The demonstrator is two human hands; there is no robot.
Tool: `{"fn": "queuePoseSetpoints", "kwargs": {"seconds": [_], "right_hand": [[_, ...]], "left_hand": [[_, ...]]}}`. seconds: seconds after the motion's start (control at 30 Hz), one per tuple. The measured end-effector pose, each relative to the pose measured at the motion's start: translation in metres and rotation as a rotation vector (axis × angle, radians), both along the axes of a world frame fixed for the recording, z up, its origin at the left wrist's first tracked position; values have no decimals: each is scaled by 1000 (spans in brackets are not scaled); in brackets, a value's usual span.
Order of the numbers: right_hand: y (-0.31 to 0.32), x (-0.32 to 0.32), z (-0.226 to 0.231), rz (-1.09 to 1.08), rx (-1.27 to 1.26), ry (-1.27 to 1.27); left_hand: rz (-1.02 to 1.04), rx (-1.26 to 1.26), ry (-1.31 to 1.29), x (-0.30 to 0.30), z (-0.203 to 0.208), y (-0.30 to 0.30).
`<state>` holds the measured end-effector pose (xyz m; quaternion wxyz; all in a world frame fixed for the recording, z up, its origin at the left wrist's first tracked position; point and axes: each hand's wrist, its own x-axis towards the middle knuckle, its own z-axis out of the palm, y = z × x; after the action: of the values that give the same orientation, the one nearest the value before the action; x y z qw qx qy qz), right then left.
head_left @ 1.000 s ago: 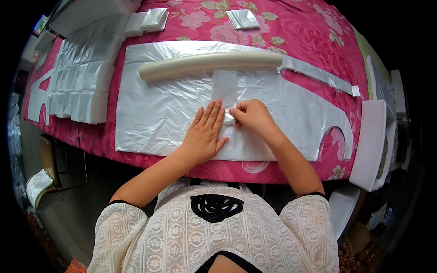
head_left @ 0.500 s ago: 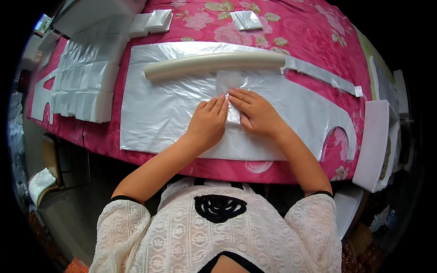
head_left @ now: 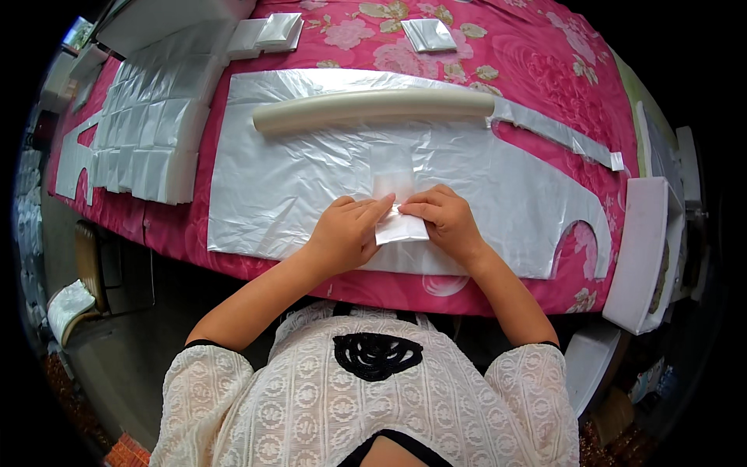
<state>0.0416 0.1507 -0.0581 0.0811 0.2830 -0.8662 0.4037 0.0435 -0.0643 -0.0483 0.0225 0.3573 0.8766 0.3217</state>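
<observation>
A small folded white plastic packet [head_left: 402, 230] lies before me, with a translucent clear strip [head_left: 391, 162] stretching away from its far side; whether that strip is a bag cannot be told. My left hand [head_left: 348, 231] grips the packet's left side, thumb hidden. From the right, my right hand [head_left: 447, 223] pinches its upper edge, fingers curled. Both hands rest over a flat white plastic apron [head_left: 272, 198], which has curved cut-outs and a long strap at its right end. Across the apron's far part lies a pale cream roll or tube [head_left: 373, 109].
Stacks of folded white plastic packets [head_left: 152, 136] stand at the left. More packets sit at the back, one pile [head_left: 278, 33] and one single [head_left: 429, 36]. A pink floral cloth [head_left: 537, 66] covers the table. A white box [head_left: 638, 253] stands by the right edge, a chair [head_left: 87, 268] at lower left.
Both hands have moved nearer to me, bringing the folded packet along. More of the packet and the translucent strip shows. My right fingers have curled from flat into a pinch.
</observation>
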Motion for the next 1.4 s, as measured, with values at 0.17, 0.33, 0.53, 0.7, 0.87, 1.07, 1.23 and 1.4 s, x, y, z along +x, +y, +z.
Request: {"fn": "queuePoseSetpoints", "kwargs": {"seconds": [0.17,0.33,0.53,0.7,0.87,1.07,1.23,1.4], "right_hand": [[-7,-19,16,-302,-93,-655],[-9,-47,26,-305,41,-865],[-12,-55,24,-317,129,-901],[-12,-55,25,-309,110,-905],[-14,-51,22,-357,105,-880],[-11,-30,34,-389,468,-502],[-12,-30,45,-311,598,-159],[-45,-53,-3,-60,376,95]], "left_hand": [[372,145,-325,-12,-7,10],[509,209,-562,-31,5,16],[414,30,-245,-30,11,15],[127,-194,201,-18,-4,36],[194,-246,100,-20,-25,42],[188,-240,87,-19,-24,40],[244,257,0,-5,-9,10],[360,615,-734,61,3,-48]]}}
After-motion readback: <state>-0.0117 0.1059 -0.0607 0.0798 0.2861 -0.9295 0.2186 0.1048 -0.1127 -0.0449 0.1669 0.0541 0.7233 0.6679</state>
